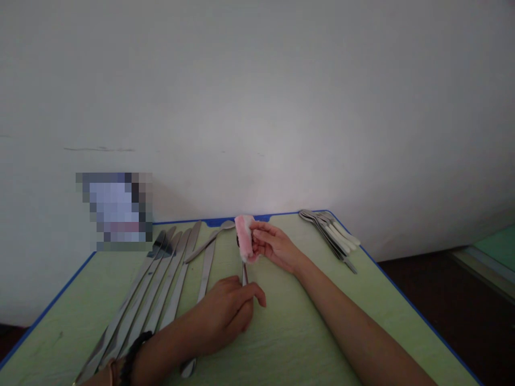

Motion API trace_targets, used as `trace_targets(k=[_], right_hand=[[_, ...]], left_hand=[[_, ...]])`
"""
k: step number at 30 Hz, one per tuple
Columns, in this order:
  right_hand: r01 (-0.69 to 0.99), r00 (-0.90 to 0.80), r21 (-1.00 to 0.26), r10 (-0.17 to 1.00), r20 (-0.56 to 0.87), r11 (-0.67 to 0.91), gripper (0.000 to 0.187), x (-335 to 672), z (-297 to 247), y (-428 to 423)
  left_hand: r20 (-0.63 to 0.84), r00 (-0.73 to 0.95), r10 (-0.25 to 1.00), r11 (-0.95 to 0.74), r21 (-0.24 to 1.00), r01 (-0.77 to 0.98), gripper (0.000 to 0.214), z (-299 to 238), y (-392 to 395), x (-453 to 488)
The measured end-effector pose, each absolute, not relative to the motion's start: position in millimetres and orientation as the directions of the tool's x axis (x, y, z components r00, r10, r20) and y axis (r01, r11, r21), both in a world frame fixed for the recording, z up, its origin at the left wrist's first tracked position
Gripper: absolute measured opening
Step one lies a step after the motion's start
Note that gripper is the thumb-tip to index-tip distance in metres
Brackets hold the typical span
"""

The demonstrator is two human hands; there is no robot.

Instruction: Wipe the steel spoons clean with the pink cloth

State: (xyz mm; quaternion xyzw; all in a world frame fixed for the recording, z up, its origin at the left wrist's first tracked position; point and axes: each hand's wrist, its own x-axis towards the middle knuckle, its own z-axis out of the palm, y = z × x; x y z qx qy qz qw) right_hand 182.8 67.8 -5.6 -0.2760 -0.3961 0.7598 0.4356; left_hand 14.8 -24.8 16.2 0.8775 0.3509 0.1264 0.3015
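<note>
My left hand is closed around the lower part of a slim metal piece of cutlery, which stands up from my fist. Its upper end is hidden, so its kind does not show. Over that end, my right hand pinches a fluffy pink and white cloth between thumb and fingers. Just left of the cloth, a metal spoon lies slanted across the top of a long flat piece of cutlery. My left forearm covers part of that piece.
Several long table knives lie side by side on the left of the green table. At the back right is a pile of spoons, some with white handles. A blurred-out device leans against the wall.
</note>
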Motion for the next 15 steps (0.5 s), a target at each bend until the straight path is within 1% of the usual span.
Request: trace_targets(k=[3, 8, 10, 13, 15], right_hand=[[-0.441, -0.461, -0.850, 0.885, -0.061, -0.288, 0.023, 182.7, -6.4, 68.0], [-0.466, -0.477, -0.831, 0.877, -0.053, -0.303, 0.024, 183.8, -8.2, 70.2], [-0.492, -0.427, -0.827, 0.903, -0.041, -0.270, 0.024, 183.2, -8.9, 71.1], [-0.554, -0.295, -0.808, 0.955, -0.034, -0.200, 0.025, 182.0, -9.8, 72.5], [-0.583, -0.259, -0.790, 0.965, -0.039, -0.188, 0.027, 181.6, -10.1, 73.3]], left_hand=[[0.022, 0.736, 0.677, -0.583, 0.627, 0.517, 0.024, 15.5, -25.1, 14.7], [0.040, 0.754, 0.656, -0.603, 0.629, 0.492, 0.021, 14.6, -25.2, 14.8], [0.046, 0.758, 0.650, -0.610, 0.627, 0.485, 0.020, 14.1, -24.7, 15.2], [0.065, 0.769, 0.636, -0.622, 0.632, 0.461, 0.020, 13.3, -23.7, 15.6], [0.078, 0.775, 0.628, -0.632, 0.632, 0.448, 0.020, 12.5, -23.1, 15.6]])
